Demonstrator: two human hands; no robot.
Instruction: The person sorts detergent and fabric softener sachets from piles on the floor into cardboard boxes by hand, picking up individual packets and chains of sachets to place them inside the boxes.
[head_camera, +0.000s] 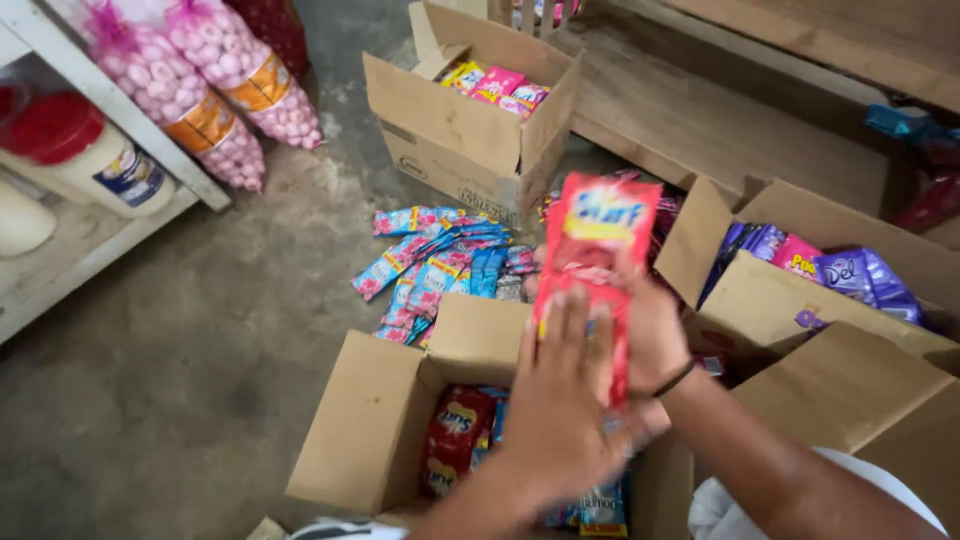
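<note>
A strip of red sachets (598, 240) hangs upright in front of me, over an open cardboard box (375, 420) near my knees. My left hand (562, 400) lies flat against the front of the strip with its fingers spread. My right hand (652, 335), with a dark band on its wrist, grips the strip from behind. Inside the box lie more red sachets (455, 435) and some blue ones (603, 505).
Blue and pink sachet strips (440, 265) lie loose on the concrete floor. Another open box (465, 120) with pink packets stands behind them, and a box (760, 290) with purple packets at the right. White shelves (90, 190) with jars and pink net bags (205, 90) at left.
</note>
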